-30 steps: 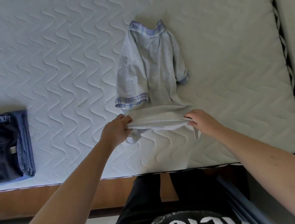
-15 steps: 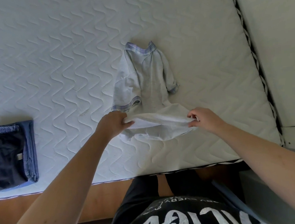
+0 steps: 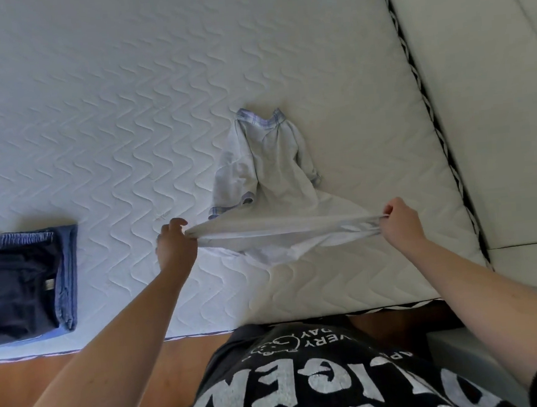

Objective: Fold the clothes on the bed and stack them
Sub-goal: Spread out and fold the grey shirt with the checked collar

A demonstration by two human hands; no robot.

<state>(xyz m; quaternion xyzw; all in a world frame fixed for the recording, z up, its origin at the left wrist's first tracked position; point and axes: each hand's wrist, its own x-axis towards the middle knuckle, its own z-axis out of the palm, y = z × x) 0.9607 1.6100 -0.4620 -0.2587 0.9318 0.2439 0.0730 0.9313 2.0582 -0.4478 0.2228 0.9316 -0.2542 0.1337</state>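
While the pale grey shirt lay on the white quilted mattress with its plaid-trimmed collar at the far end, its near hem was lifted and pulled out taut between two hands. The left hand gripped the hem's left end, fingers curled round the cloth and thumb over the top. The right hand pinched the right end, fingers closed tightly on a bunched bit of fabric. Between them the hem ran as a nearly straight band, and a loose layer of the shirt sagged beneath it toward the mattress. One short sleeve with a plaid cuff was folded in over the left side of the shirt; the other cuff showed at the right edge. Well apart, at the left edge of the bed, sat a folded stack: a dark navy garment on top of a blue one. A wooden bed frame ran along the near side.
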